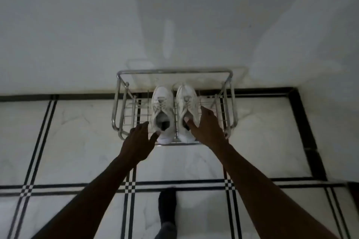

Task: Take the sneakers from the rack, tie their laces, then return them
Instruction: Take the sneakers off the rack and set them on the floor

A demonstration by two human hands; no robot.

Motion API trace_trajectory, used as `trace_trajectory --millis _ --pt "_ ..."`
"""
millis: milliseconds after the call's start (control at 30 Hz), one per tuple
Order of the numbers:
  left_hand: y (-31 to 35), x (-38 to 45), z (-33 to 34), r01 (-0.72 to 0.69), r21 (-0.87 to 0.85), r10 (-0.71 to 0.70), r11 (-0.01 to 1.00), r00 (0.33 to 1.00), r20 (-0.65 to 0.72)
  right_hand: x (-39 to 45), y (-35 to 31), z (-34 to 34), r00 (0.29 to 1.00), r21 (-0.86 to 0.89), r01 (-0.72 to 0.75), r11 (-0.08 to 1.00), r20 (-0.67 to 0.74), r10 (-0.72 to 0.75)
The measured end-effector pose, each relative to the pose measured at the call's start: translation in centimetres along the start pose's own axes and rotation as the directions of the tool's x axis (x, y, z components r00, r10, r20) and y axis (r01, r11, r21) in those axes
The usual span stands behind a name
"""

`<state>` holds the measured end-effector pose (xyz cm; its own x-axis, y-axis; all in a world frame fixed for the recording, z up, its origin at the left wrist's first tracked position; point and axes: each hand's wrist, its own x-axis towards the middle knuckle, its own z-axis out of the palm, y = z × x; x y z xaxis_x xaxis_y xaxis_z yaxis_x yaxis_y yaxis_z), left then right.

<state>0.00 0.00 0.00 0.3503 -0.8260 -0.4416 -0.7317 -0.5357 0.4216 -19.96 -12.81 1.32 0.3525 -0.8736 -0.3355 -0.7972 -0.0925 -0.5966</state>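
Two white sneakers stand side by side on a chrome wire rack point(174, 72), toes toward the wall. My left hand point(138, 141) is beside the heel of the left sneaker point(162, 103), fingers spread, thumb touching the heel rim. My right hand point(206, 130) grips the collar of the right sneaker point(186, 101), thumb inside the opening and fingers along its outer side. The laces on both look loose; details are dim.
The rack stands against a white wall point(77, 25) on a white tiled floor point(77, 132) with black border lines. A foot in a dark sock point(167, 211) is on the floor below my arms. The light is low.
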Motion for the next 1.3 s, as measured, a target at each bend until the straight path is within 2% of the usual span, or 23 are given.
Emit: trace_trajectory --millis 67,133,200,267,333,400,533,667,800,900,1033,1300 --pt "-1.6 2.4 2.1 0.084 -0.216 -0.084 0.973 0.996 0.009 2.3 2.0 3.0 0.994 0.096 -0.104 0.99 0.049 0.099" --pt "-2.7 4.8 3.8 0.164 -0.42 -0.146 0.893 0.986 0.073 4.0 4.0 5.1 0.969 0.137 -0.233 0.963 0.12 0.218" --pt "-2.8 6.3 4.9 0.285 -0.643 -0.192 0.711 0.958 0.212 5.4 5.4 6.4 0.943 0.194 -0.315 0.929 0.173 0.283" --pt "-2.8 7.6 5.1 0.328 -0.733 -0.18 0.595 0.944 0.277 6.8 5.8 6.7 0.932 0.256 -0.345 0.903 0.208 0.297" --pt "-2.7 8.3 4.8 0.328 -0.738 -0.188 0.59 0.945 0.269 7.7 5.6 6.3 0.911 0.29 -0.39 0.874 0.262 0.319" --pt "-2.5 8.0 4.7 0.324 -0.748 -0.197 0.58 0.946 0.258 7.5 4.9 6.0 0.915 0.279 -0.371 0.886 0.273 0.297" --pt "-1.3 3.5 4.4 0.201 -0.778 -0.166 0.595 0.978 0.126 2.7 3.4 4.9 0.961 0.358 -0.266 0.895 0.176 0.215" --pt "-2.1 -3.6 6.4 0.055 -0.783 -0.116 0.619 0.993 -0.023 -5.3 4.8 6.0 0.988 0.433 -0.149 0.889 0.087 0.123" --pt "-5.0 -10.3 12.2 0.078 -0.715 -0.191 0.695 0.978 -0.079 -12.9 8.9 10.6 0.992 0.458 -0.126 0.88 0.035 0.124" --pt "-7.4 -14.0 17.8 0.139 -0.668 -0.249 0.731 0.966 -0.071 -16.8 12.7 14.6 0.994 0.446 -0.11 0.888 0.039 0.104" --pt "-10.0 -16.7 24.6 0.236 -0.728 -0.335 0.644 0.942 0.01 -20.1 17.8 19.8 0.984 0.428 -0.17 0.888 0.119 0.131" --pt "-17.6 -11.4 37.2 0.269 -0.717 -0.246 0.644 0.959 0.139 -16.2 26.5 32.0 0.952 0.303 -0.295 0.906 0.179 0.25"
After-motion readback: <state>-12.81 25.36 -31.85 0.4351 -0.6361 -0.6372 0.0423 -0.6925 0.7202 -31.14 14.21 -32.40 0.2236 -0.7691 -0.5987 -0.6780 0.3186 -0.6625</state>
